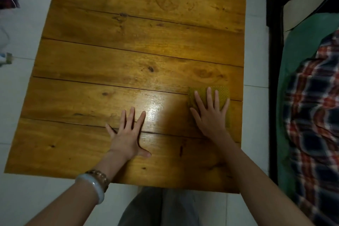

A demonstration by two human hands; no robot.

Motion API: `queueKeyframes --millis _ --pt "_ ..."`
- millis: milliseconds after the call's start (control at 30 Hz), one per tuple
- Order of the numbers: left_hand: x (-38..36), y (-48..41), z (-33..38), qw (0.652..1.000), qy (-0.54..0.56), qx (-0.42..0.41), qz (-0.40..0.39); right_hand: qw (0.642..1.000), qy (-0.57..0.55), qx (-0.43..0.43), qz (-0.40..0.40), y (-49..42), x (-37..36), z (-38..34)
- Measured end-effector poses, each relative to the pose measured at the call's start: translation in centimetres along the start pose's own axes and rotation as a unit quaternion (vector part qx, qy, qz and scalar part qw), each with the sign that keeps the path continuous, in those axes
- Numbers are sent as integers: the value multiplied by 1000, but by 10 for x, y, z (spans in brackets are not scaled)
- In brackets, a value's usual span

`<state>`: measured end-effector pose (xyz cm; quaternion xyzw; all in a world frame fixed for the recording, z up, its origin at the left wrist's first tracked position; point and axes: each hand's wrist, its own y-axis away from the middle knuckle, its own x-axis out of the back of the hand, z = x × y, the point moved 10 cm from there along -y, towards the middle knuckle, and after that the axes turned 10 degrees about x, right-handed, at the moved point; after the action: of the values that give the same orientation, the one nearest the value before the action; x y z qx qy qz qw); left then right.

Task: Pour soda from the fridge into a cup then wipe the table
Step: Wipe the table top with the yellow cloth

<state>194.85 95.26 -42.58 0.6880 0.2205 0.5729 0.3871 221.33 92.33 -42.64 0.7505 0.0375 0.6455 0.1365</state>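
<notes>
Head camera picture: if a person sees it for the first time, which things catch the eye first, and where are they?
The wooden table of broad planks fills the middle of the view. The right hand lies flat on a yellow-green cloth near the table's right edge, and the left hand is spread on bare wood near the front, with a pale bangle on its wrist. A plaid fabric lies at the far right.

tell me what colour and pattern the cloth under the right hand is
The folded wiping cloth is mustard yellow-green with a fine dotted pattern, seen in the head view under the right hand.
</notes>
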Motion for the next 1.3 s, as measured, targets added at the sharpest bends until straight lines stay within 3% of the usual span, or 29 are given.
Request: queueKeyframes --millis 200,400,667,800,900,1067,1300 --pt "-2 -3 -2 1000 7 -5 9 999 21 -4 39 -51 12 -21" --pt "2 1 -3 999 27 5 24 989 22 138 45 -61 6 -117" --pt "1 2 -5 999 2 29 14 964 28 265 23 16 -17 -121" --pt "2 2 -6 999 -8 43 4 973 44 223 25 14 -6 -59" --pt "0 1 -7 999 -6 49 -13 982 59 176 35 -35 12 -28" --pt "1 0 -8 998 -15 53 -21 988 54 139 31 -105 20 -72" --pt "2 1 -9 998 -14 59 -12 957 40 286 7 2 -11 -95"
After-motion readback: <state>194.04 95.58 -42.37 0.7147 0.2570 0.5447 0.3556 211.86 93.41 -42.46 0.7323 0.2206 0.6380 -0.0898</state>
